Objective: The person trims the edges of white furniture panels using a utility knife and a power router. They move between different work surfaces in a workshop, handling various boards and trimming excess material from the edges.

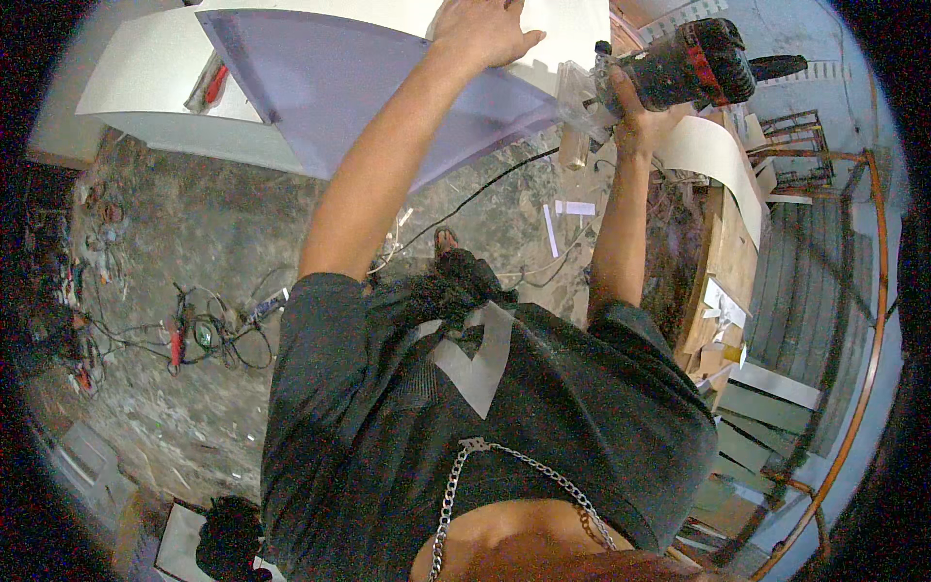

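Observation:
At the top right my right hand (642,118) is wrapped round a black trim router (679,70) with a red band and a clear plastic base. The router lies on its side at the right end of a grey-purple sheet (339,92). My left hand (480,37) rests with fingers stretched out on the white board (562,47) beyond the sheet's far edge; its fingertips are partly cut off by the picture's top. A red-handled tool (215,85) lies on the white surface left of the sheet.
A black cord (485,188) runs below the sheet across the stained floor (213,204). Tangled cables (206,335) lie at the left. Stacked boards (720,262) and an orange-brown pipe (881,281) stand at the right. White strips (574,209) litter the floor near my right forearm.

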Tool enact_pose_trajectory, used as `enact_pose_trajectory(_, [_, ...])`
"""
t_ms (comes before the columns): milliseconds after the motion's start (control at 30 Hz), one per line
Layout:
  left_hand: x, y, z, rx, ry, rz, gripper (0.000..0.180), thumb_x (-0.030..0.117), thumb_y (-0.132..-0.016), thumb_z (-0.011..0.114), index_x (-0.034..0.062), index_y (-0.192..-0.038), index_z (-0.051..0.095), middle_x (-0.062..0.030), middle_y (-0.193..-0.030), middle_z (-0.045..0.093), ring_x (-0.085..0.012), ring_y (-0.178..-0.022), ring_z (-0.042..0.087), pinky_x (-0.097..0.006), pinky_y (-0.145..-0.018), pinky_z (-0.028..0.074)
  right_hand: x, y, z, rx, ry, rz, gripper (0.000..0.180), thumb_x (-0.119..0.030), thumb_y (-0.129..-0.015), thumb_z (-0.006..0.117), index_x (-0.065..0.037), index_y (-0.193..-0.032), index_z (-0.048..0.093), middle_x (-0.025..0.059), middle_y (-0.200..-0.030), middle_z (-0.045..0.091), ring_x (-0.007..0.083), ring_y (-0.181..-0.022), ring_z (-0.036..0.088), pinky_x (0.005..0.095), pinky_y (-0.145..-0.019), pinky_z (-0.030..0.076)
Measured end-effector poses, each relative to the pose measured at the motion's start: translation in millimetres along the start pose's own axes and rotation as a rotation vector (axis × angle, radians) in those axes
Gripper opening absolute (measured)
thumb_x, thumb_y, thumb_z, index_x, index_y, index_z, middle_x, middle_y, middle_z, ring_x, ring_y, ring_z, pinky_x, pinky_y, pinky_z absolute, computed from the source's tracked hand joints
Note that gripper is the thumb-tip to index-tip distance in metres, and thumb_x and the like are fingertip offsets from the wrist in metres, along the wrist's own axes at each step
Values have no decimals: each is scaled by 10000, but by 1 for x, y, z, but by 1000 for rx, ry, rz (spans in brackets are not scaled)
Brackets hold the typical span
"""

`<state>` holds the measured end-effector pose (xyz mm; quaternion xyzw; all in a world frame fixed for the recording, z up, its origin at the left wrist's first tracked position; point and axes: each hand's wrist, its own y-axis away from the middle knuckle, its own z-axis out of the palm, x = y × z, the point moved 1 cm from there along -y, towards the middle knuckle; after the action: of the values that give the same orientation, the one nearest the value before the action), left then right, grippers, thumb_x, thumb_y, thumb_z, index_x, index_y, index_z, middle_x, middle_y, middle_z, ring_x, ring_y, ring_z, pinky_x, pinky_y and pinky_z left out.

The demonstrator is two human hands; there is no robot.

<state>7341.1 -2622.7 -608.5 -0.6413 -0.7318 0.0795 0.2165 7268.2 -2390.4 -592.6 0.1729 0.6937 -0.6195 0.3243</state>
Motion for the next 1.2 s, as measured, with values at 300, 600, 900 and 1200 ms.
enact_pose_trajectory(300, [-1,1,4,-6,-12,11,719,552,-1009,433,2,-1471,455,-201,-1539,440,-356,-1459,352,-525,-1210,227,0,-4,14,36,33,11,521,-74,-658,926,-12,-1084,632,32,-935,642,156,-848,625,300,-811,524])
enact_pose_trajectory(600, [4,-1,2,20,-40,44,709,540,-1018,420,-14,-1459,463,-211,-1523,454,-367,-1450,364,-528,-1202,240,25,-21,-5,-18,189,40,668,-157,-637,954,11,-1173,592,95,-1080,649,212,-936,632,327,-852,524])
enact_pose_trajectory(900, [-2,-6,8,40,-18,18,723,545,-1022,402,-19,-1472,449,-214,-1524,451,-373,-1456,351,-516,-1215,216,47,-35,2,39,66,37,612,-144,-639,956,5,-1118,607,65,-1021,661,201,-900,648,332,-855,530])
enact_pose_trajectory(1200, [-12,-7,34,249,-211,25,605,500,-991,521,112,-1455,515,-127,-1469,530,-324,-1402,437,-517,-1174,311,43,-47,24,109,12,-110,626,-169,-652,963,2,-1127,593,41,-988,661,174,-900,628,316,-878,507])
